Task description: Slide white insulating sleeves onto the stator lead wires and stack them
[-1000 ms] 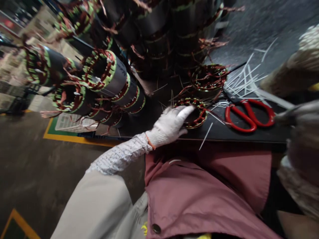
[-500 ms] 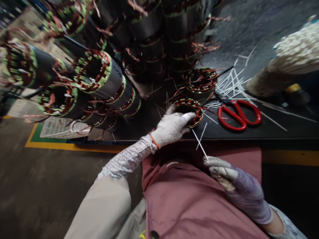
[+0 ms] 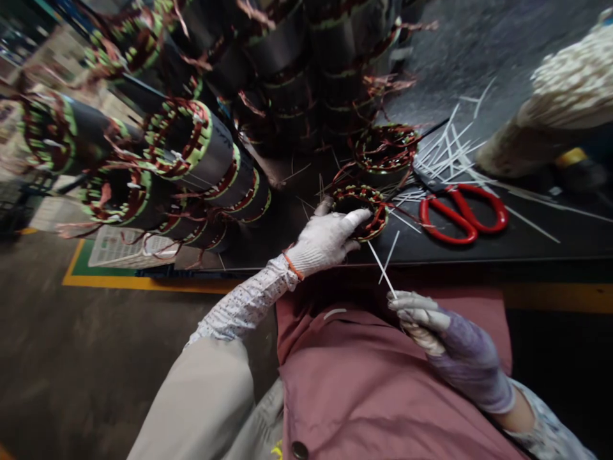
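My left hand (image 3: pixel 325 239), in a white knit glove, grips the near-left edge of a motor stator (image 3: pixel 383 220) with red-brown copper windings. One finger reaches over its opening, and the glove hides part of the rim. Lower right, my right hand (image 3: pixel 421 319), in a white and purple glove, is closed with its fingertips pinching a thin white tie strip (image 3: pixel 383 271). That strip points up toward the stator's near side. Another short white strip (image 3: pixel 390 255) crosses it at the table edge. Right behind the held stator stands a second wound stator (image 3: pixel 385 150).
Red-handled scissors (image 3: pixel 447 220) lie right of the stators, beside a pile of loose white strips (image 3: pixel 447 153). Stacked stators (image 3: pixel 215 153) with trailing copper leads fill the left and back. A bundle of white cord ends (image 3: pixel 575 83) stands at the right. The black table's front edge (image 3: pixel 431 262) runs before me.
The view has shifted slightly. Both hands keep nearly the same pose, the left on the stator and the right on the strip.
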The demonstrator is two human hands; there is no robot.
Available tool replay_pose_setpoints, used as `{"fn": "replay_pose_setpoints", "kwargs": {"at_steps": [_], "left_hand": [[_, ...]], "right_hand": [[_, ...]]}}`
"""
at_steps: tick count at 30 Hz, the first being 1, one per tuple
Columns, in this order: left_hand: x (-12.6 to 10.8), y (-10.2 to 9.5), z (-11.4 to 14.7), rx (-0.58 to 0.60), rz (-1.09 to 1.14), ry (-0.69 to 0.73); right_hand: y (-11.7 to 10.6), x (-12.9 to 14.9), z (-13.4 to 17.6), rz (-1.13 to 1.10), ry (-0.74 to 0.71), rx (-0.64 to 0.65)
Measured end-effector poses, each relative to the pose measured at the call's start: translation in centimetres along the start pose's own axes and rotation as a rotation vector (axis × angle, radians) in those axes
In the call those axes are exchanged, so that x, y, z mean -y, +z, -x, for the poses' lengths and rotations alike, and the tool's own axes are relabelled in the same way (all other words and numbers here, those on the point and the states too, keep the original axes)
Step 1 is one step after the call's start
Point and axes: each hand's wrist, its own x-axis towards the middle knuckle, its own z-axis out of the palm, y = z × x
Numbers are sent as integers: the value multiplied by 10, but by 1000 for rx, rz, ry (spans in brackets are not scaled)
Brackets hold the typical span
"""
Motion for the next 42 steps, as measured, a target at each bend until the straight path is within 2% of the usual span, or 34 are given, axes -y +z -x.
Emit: {"fn": "replay_pose_setpoints", "kwargs": {"at_steps": [4, 8, 10, 13, 16, 19, 21, 25, 31, 34, 38, 42], "left_hand": [[4, 3, -1, -45, 2, 26], [6, 11, 1, -92, 62, -1], [3, 19, 5, -185, 157, -82], [0, 38, 9, -430, 365, -162], [1, 54, 8, -605, 437, -37], [7, 60, 6, -676, 360, 137], [12, 59, 4, -683, 313, 196], [17, 57, 3, -662, 232, 225], [17, 59, 1, -750, 188, 288], [18, 59, 2, -746, 163, 309], [17, 55, 3, -650, 173, 279], [13, 53, 3, -515, 161, 216]], "right_hand": [[13, -9, 0, 14, 14, -25], [32, -23, -26, -18, 19, -97], [41, -31, -47, -7, 29, -148], [49, -36, -69, 27, 77, -213], [46, -28, -75, 27, 144, -249], [37, -16, -78, 65, 125, -208], [33, -14, -86, 115, 102, -149], [35, -24, -103, 222, 131, -45], [33, -19, -102, 170, 204, 4], [32, -21, -101, 188, 226, -6], [39, -40, -103, 295, 184, -3], [40, -42, -105, 565, 8, -58]]}}
